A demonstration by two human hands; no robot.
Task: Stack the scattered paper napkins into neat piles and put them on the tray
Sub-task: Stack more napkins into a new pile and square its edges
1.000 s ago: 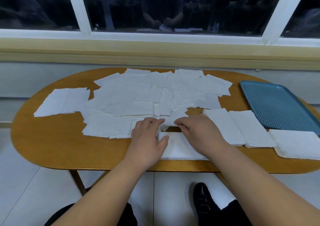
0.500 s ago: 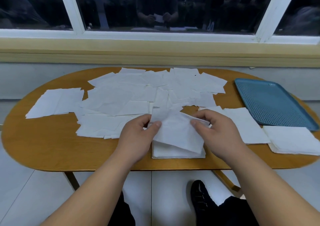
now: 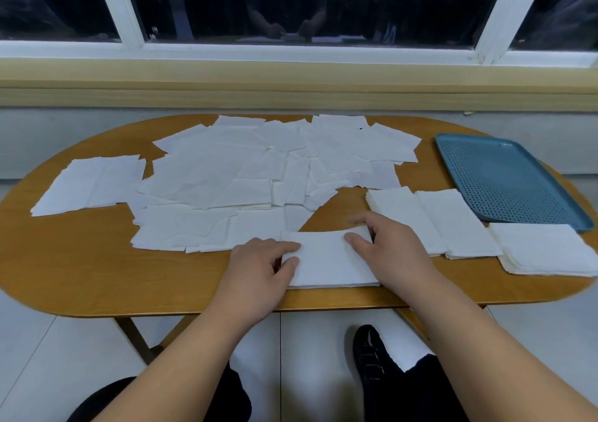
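Just-lifted napkin point(image 3: 323, 253) now lies flat atop near pile point(image 3: 336, 283), front of surface point(image 3: 97, 276). Curled fingers of left hand point(image 3: 259, 269) and right hand point(image 3: 391, 250) pinch its sides, squaring. Piles not yet on tray point(image 3: 504, 178).

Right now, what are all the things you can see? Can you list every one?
table: one, brown wood, below the window.
tray: one, blue-green, on the table's far right.
loose napkins: many, white, spread over the table's middle and left.
neat piles: three, white, on the right, beside the tray.
pile in front: one, white, at the near edge, between the hands.
window: one, white frame, dark glass, behind the table.
shoe: one, black, on the floor below.
left hand: one, bare, grips the pile in front's left edge.
right hand: one, bare, grips its right side.
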